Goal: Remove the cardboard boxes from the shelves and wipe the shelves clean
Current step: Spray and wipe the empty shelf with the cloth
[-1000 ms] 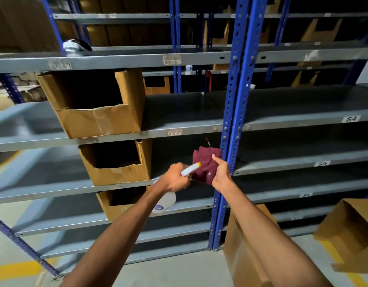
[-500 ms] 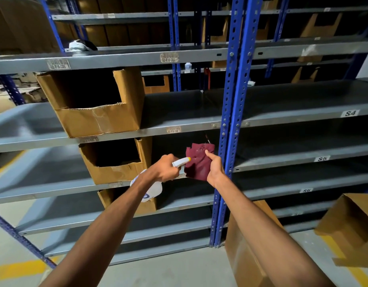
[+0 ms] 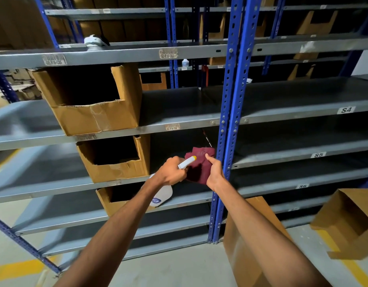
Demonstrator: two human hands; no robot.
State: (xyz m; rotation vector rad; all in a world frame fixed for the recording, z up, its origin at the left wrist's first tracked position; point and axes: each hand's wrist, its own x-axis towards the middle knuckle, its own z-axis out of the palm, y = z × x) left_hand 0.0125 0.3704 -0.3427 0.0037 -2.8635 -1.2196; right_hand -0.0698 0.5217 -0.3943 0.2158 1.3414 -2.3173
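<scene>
Maroon cloth [image 3: 199, 168] is in the right hand [image 3: 215, 172], whose grip is closed on it with the thumb pressing its front, and the cloth hangs open just before the blue post [image 3: 230, 121]. The left hand [image 3: 171, 172] has its grip closed around the neck of a white spray bottle [image 3: 161, 195], and the nozzle with its yellow tip points straight at the cloth, almost touching it. I judge that the person is wetting the cloth before wiping. Three boxes [image 3: 89, 100] are on the left part of the shelves [image 3: 282, 112], one above the other, so this section is not cleared; two more boxes stand on the floor at the right. The risks I see are small ones. If the nozzle is not aimed well, the spray can go past the cloth onto the post or the hand. Too much liquid can drip onto the lower shelf and onto the cardboard below, which gets soft when wet. Also the cloth is held only at one edge, so it can slip when the hand begins to rub.
</scene>
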